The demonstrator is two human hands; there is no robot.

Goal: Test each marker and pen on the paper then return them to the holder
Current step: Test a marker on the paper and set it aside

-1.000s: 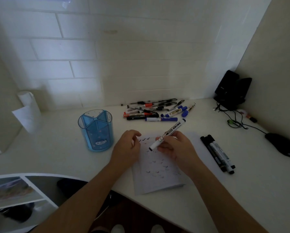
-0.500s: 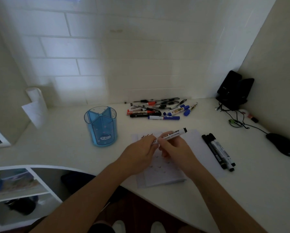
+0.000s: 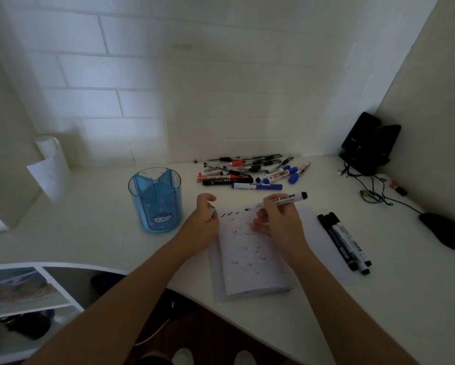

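The right hand (image 3: 279, 222) pinches a white-barrelled marker (image 3: 284, 200) low on its body, thumb and fingers wrapped round it, the nib touching the top of the paper (image 3: 250, 270) beside a row of small ticks; the left hand (image 3: 204, 225) rests at the sheet's left edge with its fingers curled, though I cannot tell whether they enclose a cap; the marker looks light, stiff and smooth, so a grip near the nib suits writing and a mid-barrel hold suits carrying; the paper is thin and likely to slide unless pinned; the blue holder (image 3: 156, 201) stands upright to the left on the tabletop (image 3: 379, 299), probably light enough to tip; a heap of pens (image 3: 247, 172) lies behind, and dark-capped markers (image 3: 345, 241) lie to the right.
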